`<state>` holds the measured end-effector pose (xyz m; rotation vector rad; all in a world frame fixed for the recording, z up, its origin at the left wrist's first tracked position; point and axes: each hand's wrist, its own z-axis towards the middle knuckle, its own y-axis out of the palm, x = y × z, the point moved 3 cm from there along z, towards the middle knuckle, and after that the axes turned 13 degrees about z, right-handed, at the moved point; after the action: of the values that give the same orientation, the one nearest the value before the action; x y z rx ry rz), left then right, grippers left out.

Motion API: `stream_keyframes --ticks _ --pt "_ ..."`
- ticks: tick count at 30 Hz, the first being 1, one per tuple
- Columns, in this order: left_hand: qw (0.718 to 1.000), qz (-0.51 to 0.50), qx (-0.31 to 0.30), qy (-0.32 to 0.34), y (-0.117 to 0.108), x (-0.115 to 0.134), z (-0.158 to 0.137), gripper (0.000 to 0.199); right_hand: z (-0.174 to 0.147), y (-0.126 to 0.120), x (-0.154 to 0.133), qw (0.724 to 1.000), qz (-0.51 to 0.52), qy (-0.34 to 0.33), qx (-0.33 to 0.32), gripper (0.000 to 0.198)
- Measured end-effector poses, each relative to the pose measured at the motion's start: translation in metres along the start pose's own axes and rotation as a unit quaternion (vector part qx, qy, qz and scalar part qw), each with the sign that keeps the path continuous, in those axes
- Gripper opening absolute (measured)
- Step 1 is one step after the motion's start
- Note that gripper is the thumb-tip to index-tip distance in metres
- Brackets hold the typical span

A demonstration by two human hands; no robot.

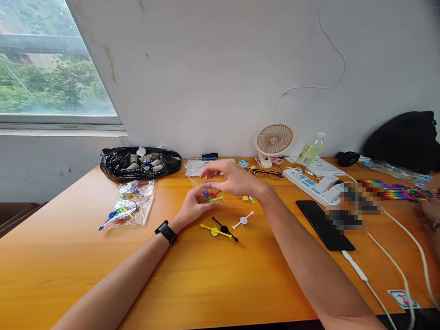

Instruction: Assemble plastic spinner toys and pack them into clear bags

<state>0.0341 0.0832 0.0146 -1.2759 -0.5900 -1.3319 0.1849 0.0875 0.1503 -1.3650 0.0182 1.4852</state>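
Some small plastic arrows are being handled between the left hand (194, 206) and the right hand (235, 176), over the middle of the worktop (51, 261). The left fingers are curled, and the left thumb is stuck out beside the arrows. The right hand is bent over the top, with its fingertips pointed to the left. Whether the arrows are pinched tight by either hand cannot be told, because the spot is partly covered. A blue arrow (206, 195), a red arrow (214, 195) and a bright green arrow (216, 199) can be seen there. A black watch (166, 232) is worn on the left wrist.

Just nearer to the front edge, a yellow arrow (214, 232), a black arrow (224, 228) and a white arrow (244, 221) are laid flat. Each is thin, with a round middle and a pointed tip. The yellow and black ones are set very close at one end. More little coloured pieces (246, 199) are partly hidden by the right wrist.

Toward the left edge, more arrows are seen through a clear bag (146, 208). Plain wood is shown from that bag down to the left edge, and from the yellow arrow down to the front edge. The far left corner is crowded by a black bag (110, 169). The right side is filled by a power strip (307, 185), a phone (321, 224) and white cords (395, 263).
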Motion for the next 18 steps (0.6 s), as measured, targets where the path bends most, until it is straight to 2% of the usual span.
stream_keyframes --ticks 2,4,6,7,8,9,10,11,12,13,14,16,18 --pt "0.998 0.012 0.052 -0.016 -0.007 0.002 0.000 0.048 -0.003 -0.010 -0.008 0.999 -0.011 -0.013 0.041 0.020" --pt "0.993 0.010 0.114 -0.028 -0.015 0.002 -0.001 0.048 -0.007 -0.026 -0.012 0.992 -0.028 -0.013 0.124 0.019" --pt "0.990 0.007 0.140 -0.035 -0.020 0.000 -0.001 0.048 -0.013 -0.043 -0.008 0.981 -0.056 0.025 0.184 0.018" --pt "0.991 0.008 0.130 -0.041 -0.021 -0.002 0.000 0.049 -0.015 -0.048 -0.003 0.980 -0.072 0.061 0.173 0.016" --pt "0.992 0.011 0.112 -0.049 -0.020 -0.005 0.001 0.049 -0.017 -0.048 0.003 0.983 -0.087 0.105 0.122 0.014" --pt "0.994 0.013 0.092 -0.058 -0.019 -0.008 0.001 0.051 -0.018 -0.045 0.012 0.983 -0.096 0.156 0.032 0.013" --pt "0.995 0.014 0.077 -0.064 -0.018 -0.011 0.002 0.053 -0.020 -0.037 0.021 0.970 -0.100 0.207 -0.082 0.014" --pt "0.995 0.016 0.067 -0.066 -0.016 -0.015 0.003 0.055 -0.024 -0.026 0.030 0.941 -0.098 0.253 -0.200 0.020" --pt "0.996 0.020 0.061 -0.064 -0.015 -0.017 0.003 0.057 -0.027 -0.015 0.039 0.901 -0.093 0.297 -0.304 0.030" --pt "0.996 0.029 0.051 -0.062 -0.014 -0.020 0.003 0.058 -0.030 -0.004 0.047 0.865 -0.098 0.330 -0.364 0.038" --pt "0.996 0.042 0.039 -0.062 -0.013 -0.022 0.003 0.057 -0.030 0.006 0.055 0.845 -0.110 0.354 -0.386 0.041" --pt "0.995 0.068 0.007 -0.067 -0.011 -0.027 0.002 0.054 -0.029 0.024 0.068 0.821 -0.115 0.389 -0.401 0.040" --pt "0.995 0.072 -0.003 -0.064 -0.010 -0.030 0.001 0.053 -0.027 0.034 0.078 0.821 -0.103 0.402 -0.393 0.036"
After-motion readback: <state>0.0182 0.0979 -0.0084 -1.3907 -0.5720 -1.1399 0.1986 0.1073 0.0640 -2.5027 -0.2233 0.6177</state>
